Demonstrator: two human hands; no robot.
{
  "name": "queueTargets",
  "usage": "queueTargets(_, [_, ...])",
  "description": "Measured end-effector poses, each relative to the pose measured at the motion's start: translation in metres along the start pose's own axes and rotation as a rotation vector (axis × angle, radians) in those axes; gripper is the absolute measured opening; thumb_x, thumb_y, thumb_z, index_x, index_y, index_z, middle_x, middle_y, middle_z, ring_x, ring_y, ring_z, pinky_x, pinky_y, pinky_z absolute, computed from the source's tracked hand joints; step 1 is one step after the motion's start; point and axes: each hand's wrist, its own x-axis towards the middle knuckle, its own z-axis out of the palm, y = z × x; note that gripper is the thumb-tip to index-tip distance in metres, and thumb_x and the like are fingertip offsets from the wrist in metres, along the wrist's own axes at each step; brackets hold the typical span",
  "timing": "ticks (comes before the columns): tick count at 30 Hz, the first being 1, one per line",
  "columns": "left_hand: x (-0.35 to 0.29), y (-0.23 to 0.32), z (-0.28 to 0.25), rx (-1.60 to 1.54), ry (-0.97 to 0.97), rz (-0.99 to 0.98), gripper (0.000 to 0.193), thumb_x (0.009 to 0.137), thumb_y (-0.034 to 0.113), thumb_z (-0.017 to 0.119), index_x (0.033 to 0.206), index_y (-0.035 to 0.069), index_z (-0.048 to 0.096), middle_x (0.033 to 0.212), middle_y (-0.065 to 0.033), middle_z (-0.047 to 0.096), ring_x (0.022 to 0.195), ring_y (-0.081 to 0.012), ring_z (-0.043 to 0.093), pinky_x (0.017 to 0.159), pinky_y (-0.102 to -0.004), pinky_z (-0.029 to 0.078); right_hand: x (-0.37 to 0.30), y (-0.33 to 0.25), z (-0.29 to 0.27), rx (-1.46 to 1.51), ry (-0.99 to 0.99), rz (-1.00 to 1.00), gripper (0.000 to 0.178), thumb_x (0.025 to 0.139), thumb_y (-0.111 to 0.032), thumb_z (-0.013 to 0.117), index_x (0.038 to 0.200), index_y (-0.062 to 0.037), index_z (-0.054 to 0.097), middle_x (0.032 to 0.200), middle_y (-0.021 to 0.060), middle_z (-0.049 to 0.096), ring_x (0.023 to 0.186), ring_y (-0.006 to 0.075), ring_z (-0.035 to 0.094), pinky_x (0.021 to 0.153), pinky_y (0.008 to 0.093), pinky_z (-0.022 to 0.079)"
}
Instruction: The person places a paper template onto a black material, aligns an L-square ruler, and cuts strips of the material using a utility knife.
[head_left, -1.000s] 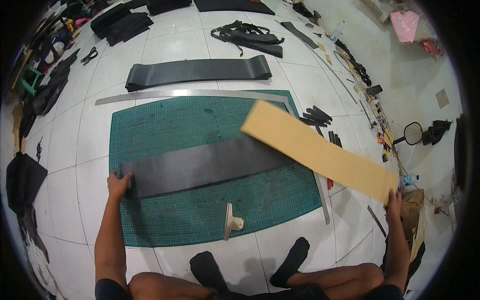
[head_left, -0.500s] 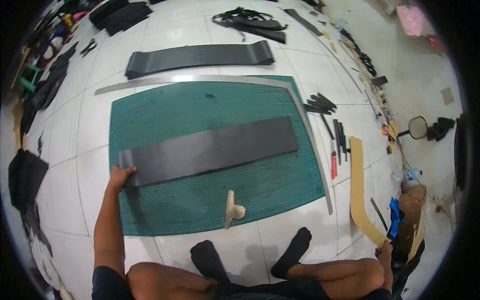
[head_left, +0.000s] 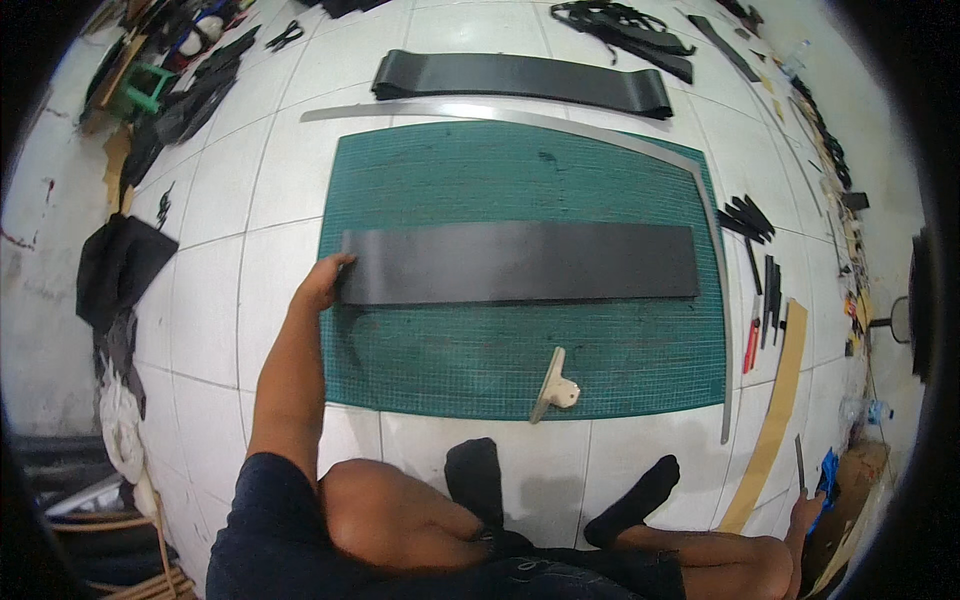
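Observation:
A long dark grey strip of smooth sheet material [head_left: 520, 262] lies across a green cutting mat [head_left: 450, 360]. My left hand [head_left: 322, 278] is closed on its left end, thumb on top and the other fingers mostly hidden. A metal clip [head_left: 555, 388] rests near the mat's front edge. Far to the right, beside my knee, my right hand [head_left: 804, 512] is low at the near end of a thin dark strip [head_left: 799, 460]. Whether its fingers grip that strip, I cannot tell. A tan strip [head_left: 768, 420] lies just left of that hand.
An L-shaped metal ruler [head_left: 510, 116] runs along the mat's far and right sides. Beyond it lies a folded dark band [head_left: 520, 82]. Short black strips [head_left: 748, 218] and a red-handled cutter [head_left: 750, 348] sit to the right. Black cloth [head_left: 125, 265] lies at left.
The view has turned left, shifting the scene right. My right hand has left the tan strip's bent end and is now by the thin dark strip. My left hand keeps the grey strip's end.

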Motion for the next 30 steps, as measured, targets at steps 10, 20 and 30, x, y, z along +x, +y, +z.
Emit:
queueTargets(10, [-0.026, 0.019, 0.015, 0.086, -0.023, 0.006, 0.051, 0.091, 0.027, 0.067, 0.127, -0.006, 0.058, 0.128, -0.0201, 0.062, 0.117, -0.0281, 0.058, 0.105, -0.0403, 0.042, 0.000, -0.037, -0.013, 0.139, -0.034, -0.082, 0.051, 0.096, -0.027, 0.064, 0.129, 0.0076, 0.049, 0.128, 0.0308, 0.059, 0.114, 0.0460, 0.059, 0.099, 0.0475, 0.046])
queueTargets(20, [-0.071, 0.069, -0.043, 0.148, 0.121, 0.403, 0.028, 0.088, 0.024, 0.069, 0.095, -0.003, 0.064, 0.084, -0.0088, 0.066, 0.073, -0.0168, 0.063, 0.068, -0.0296, 0.051, 0.066, -0.125, 0.002, 0.364, 0.274, -0.328, 0.041, 0.095, -0.022, 0.064, 0.129, 0.0002, 0.055, 0.115, 0.0226, 0.066, 0.104, 0.0363, 0.064, 0.090, 0.0432, 0.050])
queueTargets(30, [-0.196, 0.199, 0.076, 0.263, 0.066, 0.676, 0.021, 0.085, 0.023, 0.073, 0.085, 0.003, 0.065, 0.074, -0.0013, 0.059, 0.067, -0.0118, 0.055, 0.065, -0.0283, 0.043, 0.086, -0.251, -0.032, 0.563, 0.218, -0.383, 0.042, 0.096, -0.026, 0.064, 0.131, -0.0051, 0.054, 0.116, 0.0161, 0.066, 0.087, 0.0261, 0.070, 0.079, 0.0375, 0.053])
